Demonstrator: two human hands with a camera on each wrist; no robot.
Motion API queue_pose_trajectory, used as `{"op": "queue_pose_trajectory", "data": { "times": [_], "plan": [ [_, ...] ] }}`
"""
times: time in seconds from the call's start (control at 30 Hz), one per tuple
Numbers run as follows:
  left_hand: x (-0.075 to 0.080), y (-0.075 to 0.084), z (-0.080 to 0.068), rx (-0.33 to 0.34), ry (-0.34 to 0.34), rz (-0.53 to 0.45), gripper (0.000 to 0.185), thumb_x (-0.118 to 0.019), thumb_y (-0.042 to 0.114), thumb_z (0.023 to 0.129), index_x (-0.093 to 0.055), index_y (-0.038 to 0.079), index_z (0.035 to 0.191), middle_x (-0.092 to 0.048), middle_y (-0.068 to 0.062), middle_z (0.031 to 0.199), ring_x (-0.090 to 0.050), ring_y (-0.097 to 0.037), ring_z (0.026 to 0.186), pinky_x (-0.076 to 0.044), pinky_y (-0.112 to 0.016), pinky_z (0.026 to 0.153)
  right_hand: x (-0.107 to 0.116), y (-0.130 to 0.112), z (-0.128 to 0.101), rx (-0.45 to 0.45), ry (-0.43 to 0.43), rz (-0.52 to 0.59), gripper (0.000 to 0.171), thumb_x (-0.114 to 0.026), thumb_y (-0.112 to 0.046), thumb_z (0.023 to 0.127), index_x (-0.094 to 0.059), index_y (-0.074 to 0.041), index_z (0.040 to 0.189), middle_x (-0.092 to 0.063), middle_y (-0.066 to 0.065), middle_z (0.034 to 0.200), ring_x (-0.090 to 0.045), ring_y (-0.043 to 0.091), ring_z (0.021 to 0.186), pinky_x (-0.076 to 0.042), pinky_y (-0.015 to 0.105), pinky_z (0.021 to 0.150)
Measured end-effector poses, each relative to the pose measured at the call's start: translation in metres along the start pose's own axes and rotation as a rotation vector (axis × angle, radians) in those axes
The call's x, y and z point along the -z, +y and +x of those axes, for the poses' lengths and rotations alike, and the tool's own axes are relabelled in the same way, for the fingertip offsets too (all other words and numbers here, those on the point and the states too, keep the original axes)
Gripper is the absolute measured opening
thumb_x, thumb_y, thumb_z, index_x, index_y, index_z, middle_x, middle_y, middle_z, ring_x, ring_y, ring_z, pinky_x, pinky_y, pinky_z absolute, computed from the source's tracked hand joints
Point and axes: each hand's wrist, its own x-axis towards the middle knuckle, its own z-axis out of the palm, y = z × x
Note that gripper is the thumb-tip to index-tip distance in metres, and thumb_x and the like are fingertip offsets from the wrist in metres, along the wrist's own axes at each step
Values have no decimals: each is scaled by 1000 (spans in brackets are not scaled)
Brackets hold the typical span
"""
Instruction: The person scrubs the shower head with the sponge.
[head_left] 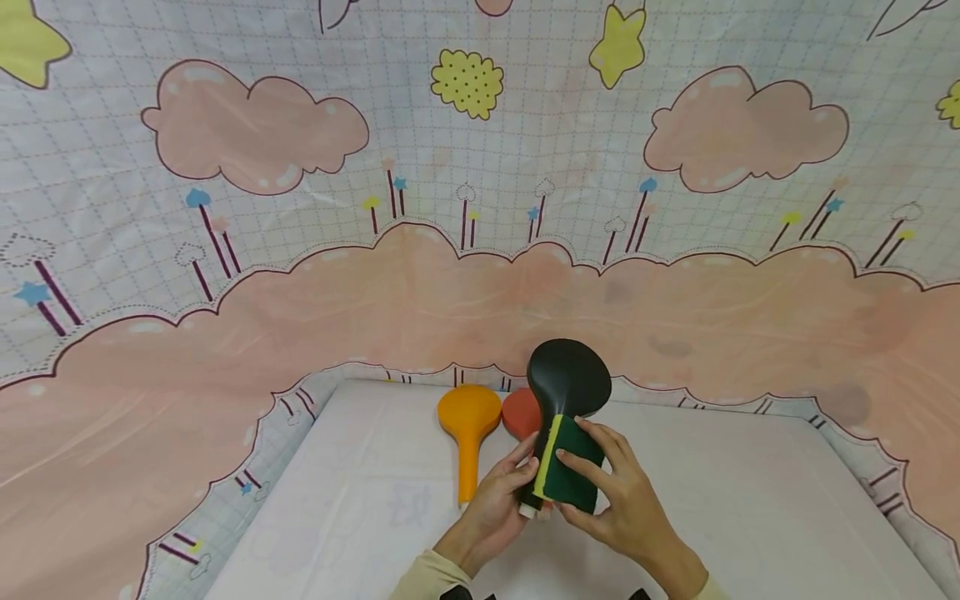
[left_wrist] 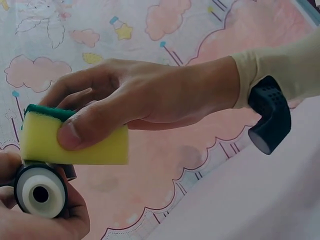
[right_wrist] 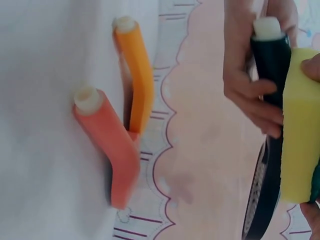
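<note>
In the head view my left hand (head_left: pixel 492 510) grips a black handheld shower head (head_left: pixel 568 375) by its handle, its round head raised and pointing away. My right hand (head_left: pixel 633 504) holds a yellow sponge with a green scouring side (head_left: pixel 576 467) against that handle, fingers spread over the green face. The left wrist view shows the handle's white hollow end (left_wrist: pixel 41 194) below the sponge's yellow side (left_wrist: pixel 95 145), with the right thumb pressing there. Seen from the right wrist, the left fingers (right_wrist: pixel 257 102) wrap the black handle, and perforations show on the head's face.
An orange shower head (head_left: pixel 468 425) lies face down on the white table (head_left: pixel 360 483), left of the hands. Beside it is a red shower head (head_left: pixel 520 414), partly hidden behind the black one. A patterned cloth with pink clouds (head_left: pixel 262 133) rises behind the table.
</note>
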Motion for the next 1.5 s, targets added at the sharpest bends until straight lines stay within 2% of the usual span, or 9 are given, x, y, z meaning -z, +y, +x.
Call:
{"op": "queue_pose_trajectory", "data": {
  "times": [0.07, 0.33, 0.47, 0.77, 0.97, 1.2, 1.33, 1.43, 1.5],
  "plan": [
    [0, 0, -1, 12, 9, 3, 51, -43, 23, 105, -31, 21, 155, -50, -7, 147, -59, -17, 103, -51, -24, 74, 1, 4, 2, 0, 6, -1, 49, -74, -54, 80, -70, -26, 120, -51, 12, 143, -47, 26, 127, -53, 39, 97],
    [1, 0, -2, 32, 3, 15, 52, -45, 18, 104, -32, 18, 154, -61, -3, 117, -57, -16, 86, -52, -25, 72, 7, 18, 9, -9, 29, 7, 50, -71, -56, 82, -69, -24, 120, -51, 14, 143, -47, 28, 126, -55, 54, 87],
    [2, 0, -2, 29, -1, 18, 53, -46, 17, 103, -32, 17, 154, -61, -5, 120, -58, -16, 87, -52, -25, 75, 8, 21, 10, -16, 31, 3, 50, -72, -56, 81, -69, -24, 120, -51, 14, 143, -47, 28, 126, -54, 57, 87],
    [1, -1, -1, 27, -5, 17, 53, -45, 17, 103, -32, 17, 154, -54, -7, 135, -58, -16, 91, -51, -25, 79, 7, 19, 7, -30, 19, 11, 58, -87, -38, 68, -69, -25, 121, -49, 14, 145, -45, 29, 128, -54, 58, 88],
    [0, 0, 0, 22, -11, 9, 52, -45, 17, 104, -33, 17, 154, -50, -8, 144, -58, -17, 100, -52, -25, 78, 6, 14, 1, -13, 7, 15, 53, -82, -47, 74, -69, -27, 122, -49, 12, 145, -45, 26, 129, -53, 41, 97],
    [-1, -1, 3, 3, 20, 5, 52, -46, 15, 103, -34, 16, 153, -50, -10, 145, -58, -19, 115, -55, -28, 86, 6, 4, -5, -12, -16, 25, 59, -87, -41, 68, -68, -29, 123, -49, 11, 145, -45, 25, 130, -47, 29, 105],
    [0, -3, 5, -29, 39, 20, 53, -48, 13, 102, -34, 15, 153, -48, -12, 147, -57, -18, 122, -51, -32, 101, 2, 1, -9, 23, -5, 41, 55, -82, -46, 73, -68, -28, 123, -50, 12, 143, -45, 24, 129, -29, 11, 112],
    [0, -4, 5, -32, 67, 32, 52, -48, 13, 102, -36, 16, 153, -47, -12, 148, -56, -17, 122, -48, -34, 105, 1, -1, -11, 42, -10, 41, 54, -81, -48, 74, -68, -28, 122, -51, 12, 143, -45, 24, 128, -29, 11, 111],
    [0, -4, 5, -29, 86, 37, 52, -49, 12, 102, -37, 18, 152, -47, -12, 148, -56, -17, 122, -48, -34, 105, 1, -3, -11, 45, -17, 35, 54, -82, -47, 73, -68, -28, 122, -51, 12, 142, -45, 24, 128, -38, 16, 109]
  ]
}}
